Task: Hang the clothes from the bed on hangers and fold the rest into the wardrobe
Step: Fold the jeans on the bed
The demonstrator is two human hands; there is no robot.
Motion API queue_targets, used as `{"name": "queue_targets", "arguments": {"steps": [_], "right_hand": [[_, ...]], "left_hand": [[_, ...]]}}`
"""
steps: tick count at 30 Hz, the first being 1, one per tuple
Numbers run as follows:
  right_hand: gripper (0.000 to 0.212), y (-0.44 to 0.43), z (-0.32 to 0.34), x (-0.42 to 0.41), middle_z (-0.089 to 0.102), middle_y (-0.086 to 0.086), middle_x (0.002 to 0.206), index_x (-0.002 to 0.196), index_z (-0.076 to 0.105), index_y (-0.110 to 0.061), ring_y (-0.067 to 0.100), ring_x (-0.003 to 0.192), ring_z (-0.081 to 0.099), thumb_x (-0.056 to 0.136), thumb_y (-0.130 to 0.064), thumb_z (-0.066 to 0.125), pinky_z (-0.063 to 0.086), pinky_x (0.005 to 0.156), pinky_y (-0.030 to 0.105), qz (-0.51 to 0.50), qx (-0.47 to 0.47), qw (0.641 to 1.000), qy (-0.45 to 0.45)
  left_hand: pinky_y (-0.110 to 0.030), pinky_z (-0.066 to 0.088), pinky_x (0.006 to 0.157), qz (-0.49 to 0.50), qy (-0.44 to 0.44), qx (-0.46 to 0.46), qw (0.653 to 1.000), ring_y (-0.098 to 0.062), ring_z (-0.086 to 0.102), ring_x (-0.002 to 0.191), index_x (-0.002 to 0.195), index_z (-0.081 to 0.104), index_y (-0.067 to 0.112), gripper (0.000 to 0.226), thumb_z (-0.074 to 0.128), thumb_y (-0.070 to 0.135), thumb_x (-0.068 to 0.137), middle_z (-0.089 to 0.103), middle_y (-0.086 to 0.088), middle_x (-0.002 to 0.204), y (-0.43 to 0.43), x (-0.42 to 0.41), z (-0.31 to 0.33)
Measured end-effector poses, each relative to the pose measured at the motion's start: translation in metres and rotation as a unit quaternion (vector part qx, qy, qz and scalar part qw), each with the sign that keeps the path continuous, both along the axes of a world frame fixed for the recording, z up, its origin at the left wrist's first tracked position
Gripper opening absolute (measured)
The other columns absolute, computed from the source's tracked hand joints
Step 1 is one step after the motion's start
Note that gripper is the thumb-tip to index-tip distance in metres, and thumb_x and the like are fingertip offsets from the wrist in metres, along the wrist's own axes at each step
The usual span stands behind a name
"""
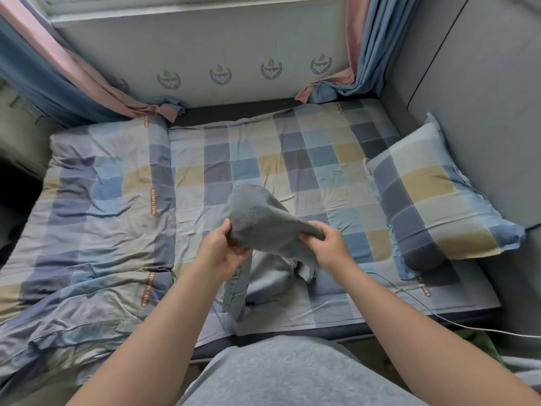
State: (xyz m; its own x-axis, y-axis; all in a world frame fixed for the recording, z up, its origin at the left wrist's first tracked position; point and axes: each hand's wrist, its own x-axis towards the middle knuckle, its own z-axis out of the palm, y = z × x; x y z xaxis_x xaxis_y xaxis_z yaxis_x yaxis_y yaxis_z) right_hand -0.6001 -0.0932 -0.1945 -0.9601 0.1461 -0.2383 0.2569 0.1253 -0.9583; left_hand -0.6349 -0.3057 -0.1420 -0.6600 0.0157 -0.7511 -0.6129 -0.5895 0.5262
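A small grey knitted garment (257, 218) is held up over the middle of the bed (263, 159). My left hand (221, 250) grips its left edge and my right hand (328, 244) pinches its right edge, thumb on top. Its far end bulges upward and away from me. Below my hands lies a light blue-grey garment (269, 276) with a strap or waistband (237, 291) running toward the bed's near edge. No hanger and no wardrobe show in this view.
A folded checked quilt (96, 224) covers the bed's left side. A checked pillow (433, 200) leans at the right against a grey padded headboard (474, 98). A white cable (439, 317) trails off the bed's right front corner. Pink and blue curtains (360, 54) hang at the back.
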Motion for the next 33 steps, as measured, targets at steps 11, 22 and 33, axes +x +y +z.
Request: {"name": "queue_targets", "arguments": {"steps": [11,22,33], "right_hand": [[0.023,0.037,0.148,-0.009,0.069,-0.011,0.089,0.098,0.072,-0.014,0.003,0.086,0.061,0.090,0.006,0.065,0.048,0.082,0.017,0.120,0.116,0.964,0.205],[0.039,0.047,0.218,-0.031,0.071,0.000,0.112,0.126,0.065,-0.016,0.013,0.107,0.066,0.092,0.004,0.064,0.050,0.095,0.025,0.032,0.055,0.960,0.273],[0.079,0.044,0.174,-0.037,0.033,0.000,0.160,0.157,0.022,-0.035,0.011,0.147,0.029,0.094,-0.031,0.069,0.028,0.120,0.044,0.024,0.200,0.971,0.132]], "left_hand": [[-0.051,0.024,0.120,-0.407,0.214,-0.502,0.732,-0.025,0.014,0.151,0.158,0.007,0.031,0.131,0.088,0.059,0.059,0.014,0.002,0.164,0.017,0.010,-0.016],[-0.031,0.053,0.081,-0.461,0.337,-0.296,0.766,-0.015,0.067,0.091,0.088,0.067,0.033,0.014,0.059,0.035,0.100,0.071,0.019,0.083,0.067,0.015,0.002],[-0.042,0.054,0.096,-0.321,0.285,-0.225,0.875,-0.027,0.070,0.106,0.098,0.071,0.020,0.013,0.060,0.026,0.100,0.077,-0.002,0.102,0.035,0.005,0.047]]}}
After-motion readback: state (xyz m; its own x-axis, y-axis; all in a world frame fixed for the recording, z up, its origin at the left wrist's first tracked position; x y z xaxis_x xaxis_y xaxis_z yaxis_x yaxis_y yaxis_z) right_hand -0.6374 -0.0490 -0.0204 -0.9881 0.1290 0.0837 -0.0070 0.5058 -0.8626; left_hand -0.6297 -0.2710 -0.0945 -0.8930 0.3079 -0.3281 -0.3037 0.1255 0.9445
